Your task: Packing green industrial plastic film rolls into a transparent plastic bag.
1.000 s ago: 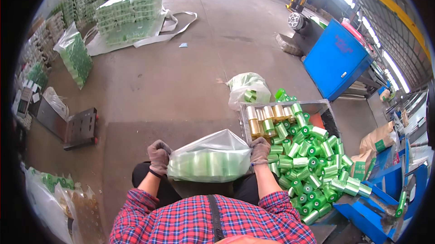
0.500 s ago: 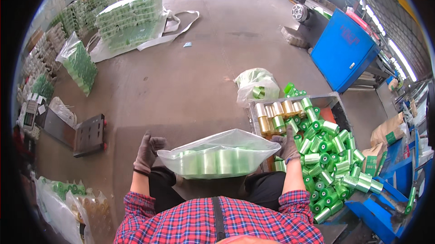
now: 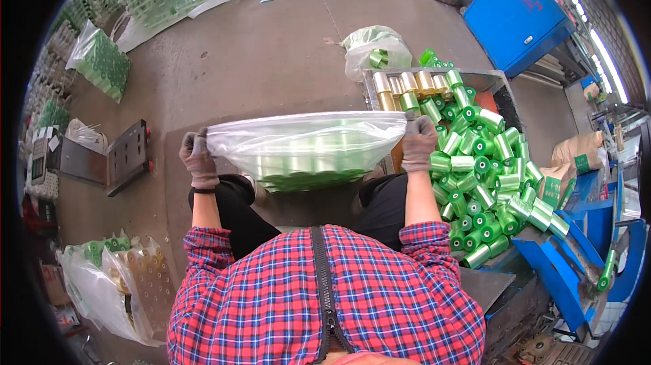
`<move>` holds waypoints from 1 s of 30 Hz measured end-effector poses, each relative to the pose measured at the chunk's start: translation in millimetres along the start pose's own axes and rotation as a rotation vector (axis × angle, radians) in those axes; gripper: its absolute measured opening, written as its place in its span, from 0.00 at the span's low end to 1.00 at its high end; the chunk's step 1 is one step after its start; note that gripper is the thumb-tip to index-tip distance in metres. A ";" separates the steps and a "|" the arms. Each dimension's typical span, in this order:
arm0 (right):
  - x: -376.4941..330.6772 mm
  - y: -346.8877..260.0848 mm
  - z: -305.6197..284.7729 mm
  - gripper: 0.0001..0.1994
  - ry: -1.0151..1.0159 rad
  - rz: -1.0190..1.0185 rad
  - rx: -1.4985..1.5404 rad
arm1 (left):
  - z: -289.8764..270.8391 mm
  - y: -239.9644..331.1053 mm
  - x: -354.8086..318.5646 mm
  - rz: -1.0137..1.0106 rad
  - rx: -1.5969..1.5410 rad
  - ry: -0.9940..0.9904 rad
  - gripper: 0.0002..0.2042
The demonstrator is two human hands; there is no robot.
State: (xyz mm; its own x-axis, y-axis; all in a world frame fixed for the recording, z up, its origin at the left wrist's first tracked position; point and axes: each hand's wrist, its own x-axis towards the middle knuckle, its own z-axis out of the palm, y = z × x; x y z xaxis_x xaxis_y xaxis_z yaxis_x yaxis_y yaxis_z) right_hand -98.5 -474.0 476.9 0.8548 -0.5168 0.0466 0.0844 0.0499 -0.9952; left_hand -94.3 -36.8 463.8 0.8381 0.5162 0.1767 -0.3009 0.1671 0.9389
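Observation:
A clear plastic bag with rows of green film rolls inside hangs in front of my knees. Its top edge is pulled straight and nearly closed between my hands. My gloved left hand grips the bag's left corner, fingers curled in. At the right corner my gloved right hand is closed on the plastic in the same way. Both hands are at about the same height. The lower side of the bag shows the round ends of the rolls.
A metal-edged bin heaped with loose green rolls and a few gold ones stands at my right. Beyond it is a blue cabinet. A partly filled bag sits past the bin. A platform scale and another bag are at left.
Both hands have closed on the bag's corners, and its gaping mouth is now stretched into a straight line. The bag is lifted and tilted, showing the roll ends below. My view has tipped downward.

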 end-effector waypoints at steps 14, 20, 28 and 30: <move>-9.3 22.0 1.4 0.22 0.389 -0.441 -0.200 | 152.7 53.8 -94.8 0.061 1.747 -1.398 0.32; -12.6 23.3 0.4 0.22 0.249 -0.478 -0.234 | 165.0 -4.0 -64.8 -0.230 1.254 -1.594 0.28; -6.2 25.5 3.0 0.19 0.209 -0.548 -0.273 | 160.4 -64.3 -100.8 0.360 1.512 -1.417 0.50; -7.5 21.1 3.4 0.18 0.208 -0.513 -0.242 | 159.4 -56.8 -93.8 0.298 1.307 -1.273 0.50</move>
State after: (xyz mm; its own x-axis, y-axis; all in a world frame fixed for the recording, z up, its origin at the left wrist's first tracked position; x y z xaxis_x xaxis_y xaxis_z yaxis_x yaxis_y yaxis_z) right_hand -101.4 -466.2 455.9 0.6159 -0.5805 0.5327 0.3197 -0.4337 -0.8424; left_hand -83.2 -228.6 440.9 0.8112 -0.5691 -0.1344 -0.5044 -0.7973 0.3315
